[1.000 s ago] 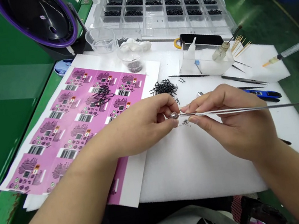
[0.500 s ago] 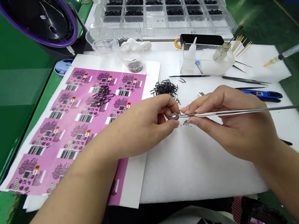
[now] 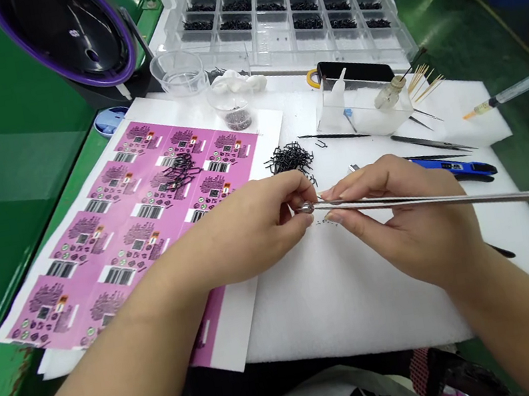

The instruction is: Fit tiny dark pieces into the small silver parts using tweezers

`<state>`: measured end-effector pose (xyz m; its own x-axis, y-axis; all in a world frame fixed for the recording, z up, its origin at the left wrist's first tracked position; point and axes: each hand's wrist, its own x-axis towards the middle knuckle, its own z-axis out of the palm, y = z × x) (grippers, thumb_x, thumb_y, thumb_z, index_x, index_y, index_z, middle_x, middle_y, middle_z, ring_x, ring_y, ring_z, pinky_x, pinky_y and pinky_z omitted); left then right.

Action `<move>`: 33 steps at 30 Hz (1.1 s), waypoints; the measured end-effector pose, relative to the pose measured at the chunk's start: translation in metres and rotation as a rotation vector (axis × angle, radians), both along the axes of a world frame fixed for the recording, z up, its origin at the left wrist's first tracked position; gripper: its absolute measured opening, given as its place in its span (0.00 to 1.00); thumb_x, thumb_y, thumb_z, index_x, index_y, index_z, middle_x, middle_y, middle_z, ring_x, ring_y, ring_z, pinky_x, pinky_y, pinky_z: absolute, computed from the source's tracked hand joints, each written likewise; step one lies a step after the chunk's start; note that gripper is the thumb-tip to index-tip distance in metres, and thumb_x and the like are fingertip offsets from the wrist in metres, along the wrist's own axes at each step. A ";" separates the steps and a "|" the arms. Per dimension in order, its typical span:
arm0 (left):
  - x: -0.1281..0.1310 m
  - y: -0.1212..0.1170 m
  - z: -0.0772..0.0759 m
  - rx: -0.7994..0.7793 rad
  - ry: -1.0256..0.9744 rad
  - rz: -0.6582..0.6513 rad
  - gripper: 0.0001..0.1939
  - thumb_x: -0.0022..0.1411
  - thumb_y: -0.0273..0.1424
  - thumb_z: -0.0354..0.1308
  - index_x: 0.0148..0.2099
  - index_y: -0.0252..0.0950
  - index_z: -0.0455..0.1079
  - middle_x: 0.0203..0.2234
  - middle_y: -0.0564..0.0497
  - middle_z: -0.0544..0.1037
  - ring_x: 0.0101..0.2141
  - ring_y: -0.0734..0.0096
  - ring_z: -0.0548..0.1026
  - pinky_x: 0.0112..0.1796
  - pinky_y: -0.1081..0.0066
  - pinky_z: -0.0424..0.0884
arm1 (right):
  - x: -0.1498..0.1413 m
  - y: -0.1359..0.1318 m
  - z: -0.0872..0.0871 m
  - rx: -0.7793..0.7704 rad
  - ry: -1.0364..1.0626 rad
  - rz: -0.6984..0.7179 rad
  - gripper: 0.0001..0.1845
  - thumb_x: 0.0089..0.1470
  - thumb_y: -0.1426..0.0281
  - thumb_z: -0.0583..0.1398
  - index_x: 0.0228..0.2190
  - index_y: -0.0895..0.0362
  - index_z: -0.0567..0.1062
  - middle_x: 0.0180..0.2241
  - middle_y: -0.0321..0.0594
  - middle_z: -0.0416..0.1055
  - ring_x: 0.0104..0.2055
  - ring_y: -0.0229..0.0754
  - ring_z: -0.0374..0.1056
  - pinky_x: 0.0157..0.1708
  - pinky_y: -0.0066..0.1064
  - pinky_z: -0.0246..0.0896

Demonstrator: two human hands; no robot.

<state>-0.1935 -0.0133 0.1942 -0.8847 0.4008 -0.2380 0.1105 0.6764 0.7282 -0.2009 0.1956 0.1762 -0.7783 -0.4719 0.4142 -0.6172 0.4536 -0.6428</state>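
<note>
My left hand pinches a small shiny round metal piece between thumb and fingertips. In my right hand lies a pair of long metal tweezers, its tips reaching to the round piece and its closed end pointing right. Whether the tips touch the piece or carry anything, I cannot make out. Just beyond my left fingertips is a pile of small bent black parts. Tiny loose bits lie on the white foam sheet under the hands.
Pink printed sheets with a smaller heap of black parts lie left. A compartment box stands at the back, near clear cups. Right are a clear tray, blue-handled pliers and a syringe.
The tweezers have turned slightly in my right hand: the rear end sits lower and further left, with both arms showing broader. My left hand keeps its pinch on the round piece.
</note>
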 end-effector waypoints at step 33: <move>-0.004 -0.001 0.004 0.022 -0.123 -0.035 0.11 0.64 0.29 0.46 0.41 0.42 0.70 0.30 0.56 0.73 0.32 0.69 0.71 0.33 0.68 0.64 | -0.013 0.014 0.010 0.099 -0.104 0.006 0.04 0.49 0.72 0.66 0.30 0.53 0.75 0.32 0.35 0.79 0.33 0.43 0.74 0.31 0.34 0.68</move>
